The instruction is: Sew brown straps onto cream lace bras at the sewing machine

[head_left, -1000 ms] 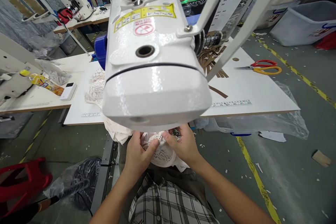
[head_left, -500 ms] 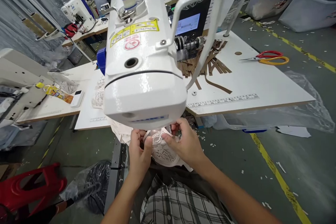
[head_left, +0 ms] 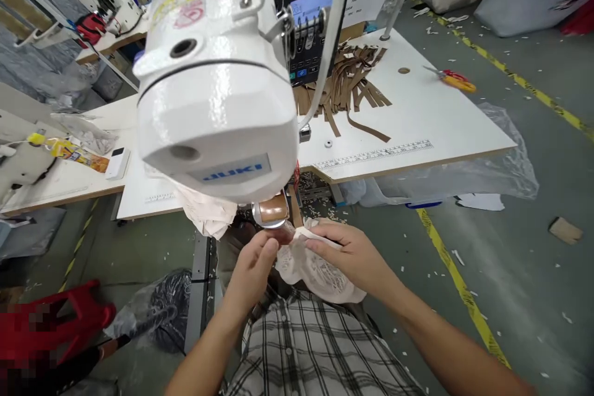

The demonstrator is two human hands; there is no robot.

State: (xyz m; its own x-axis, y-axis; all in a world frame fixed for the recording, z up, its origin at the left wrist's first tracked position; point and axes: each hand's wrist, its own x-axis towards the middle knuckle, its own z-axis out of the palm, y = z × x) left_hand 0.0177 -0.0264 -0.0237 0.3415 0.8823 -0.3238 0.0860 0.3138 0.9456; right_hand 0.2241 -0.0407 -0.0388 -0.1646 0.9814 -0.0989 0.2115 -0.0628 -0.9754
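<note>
A white sewing machine head [head_left: 211, 83] looms over my lap and hides most of the work. Below its front end, my left hand [head_left: 253, 266] and my right hand [head_left: 350, 253] both pinch a piece of white lace fabric [head_left: 310, 272] close to my body. My left thumb and fingers press its edge just under a shiny metal part [head_left: 271, 213] of the machine. My right hand's fingers curl over the fabric's upper edge. More white cloth [head_left: 204, 213] hangs from the table edge beside the machine.
The white sewing table [head_left: 417, 130] carries brown strips [head_left: 352, 83], red and yellow scissors [head_left: 452, 79] and a printed ruler. A control panel [head_left: 309, 31] stands behind the machine. Clear plastic hangs off the table's right edge. A red stool [head_left: 51, 328] and a black bag [head_left: 153, 315] sit on the floor left.
My view has swung left and lower, so the machine's front face and its metal underside now show. Both hands have dropped slightly with the lace, which looks more bunched.
</note>
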